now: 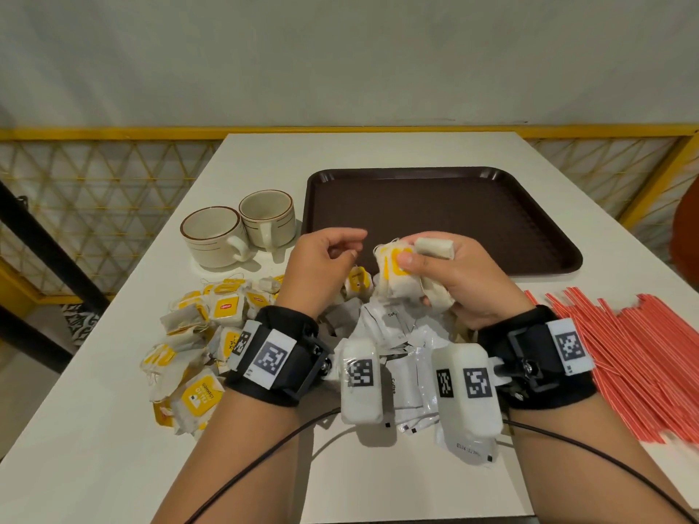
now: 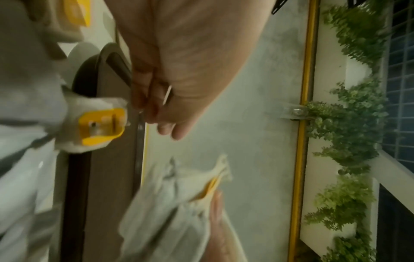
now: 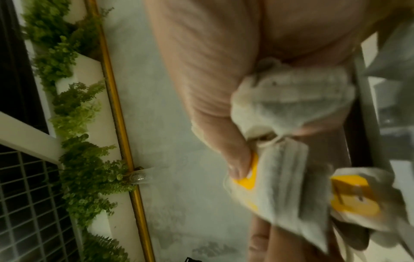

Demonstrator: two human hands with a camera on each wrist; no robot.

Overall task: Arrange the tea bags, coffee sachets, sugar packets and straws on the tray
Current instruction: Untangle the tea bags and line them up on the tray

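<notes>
I read this as the gathering step for the tea bags: my right hand (image 1: 459, 281) has its fingers and thumb curled round a small bunch of tea bags (image 1: 403, 276), thumb pressed on a yellow tag, held just above the near rim of the tray (image 1: 446, 206), which has nothing on it yet. My left hand (image 1: 325, 259) hovers beside the bunch with fingers loosely curled; a thin pale sliver shows between its fingertips in the left wrist view, but I cannot tell whether it pinches a string or tag. The loose tea bag pile (image 1: 196, 334) lies on the table (image 1: 264, 153) to the left, the white coffee sachets (image 1: 401, 334) under my wrists, the red straws (image 1: 635, 357) fanned out at the right. Sugar packets I cannot pick out. Next, I judge, the bunch needs squaring and carrying forward over the rim into a tray corner. Room is good ahead; the two cups (image 1: 242, 228) stand just beside the tray's left edge, and the straws run close to the table's right edge
</notes>
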